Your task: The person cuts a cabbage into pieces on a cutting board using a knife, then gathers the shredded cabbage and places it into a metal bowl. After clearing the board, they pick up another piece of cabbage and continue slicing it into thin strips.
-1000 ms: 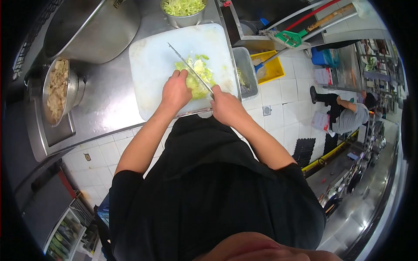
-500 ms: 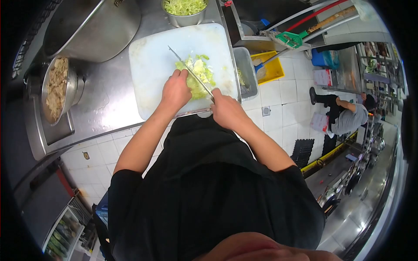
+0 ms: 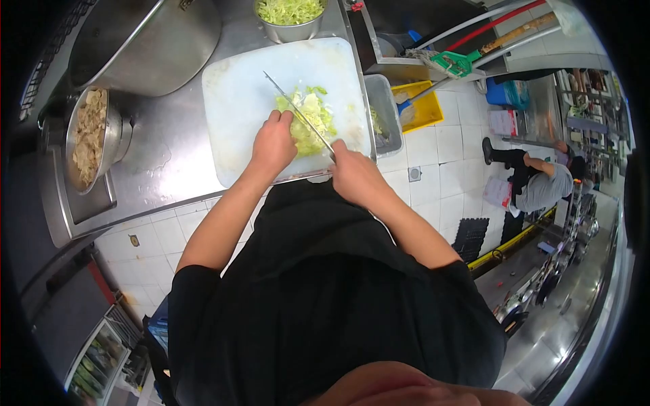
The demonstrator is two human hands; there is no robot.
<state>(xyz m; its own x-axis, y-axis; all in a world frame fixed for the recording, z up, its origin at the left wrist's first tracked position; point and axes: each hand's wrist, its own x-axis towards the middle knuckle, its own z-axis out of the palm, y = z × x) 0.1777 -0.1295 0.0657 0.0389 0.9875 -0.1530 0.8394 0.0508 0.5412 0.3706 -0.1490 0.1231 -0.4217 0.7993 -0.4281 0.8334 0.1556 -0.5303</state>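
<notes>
My right hand (image 3: 357, 176) is closed round the handle of a long kitchen knife (image 3: 298, 112). The blade slants up and left across pale green chopped lettuce (image 3: 313, 110). On the near side of the blade, my left hand (image 3: 273, 144) presses curled fingertips onto the lettuce, close beside the cutting edge. Beneath everything lies a white cutting board (image 3: 233, 101), with shreds scattered mostly to the right of the blade. Part of the lettuce under my left fingers is hidden.
A metal bowl (image 3: 292, 32) of shredded lettuce stands behind the board. To the left are a large steel pot (image 3: 152, 51) and a bowl of pale, cooked-looking pieces (image 3: 88, 139). A clear bin (image 3: 389, 142) and yellow tub (image 3: 426, 108) sit right. Far right, another person (image 3: 545, 186) bends over.
Both hands and the knife stay in nearly the same place, with only a tiny shift of the view. The person at far right has moved slightly.
</notes>
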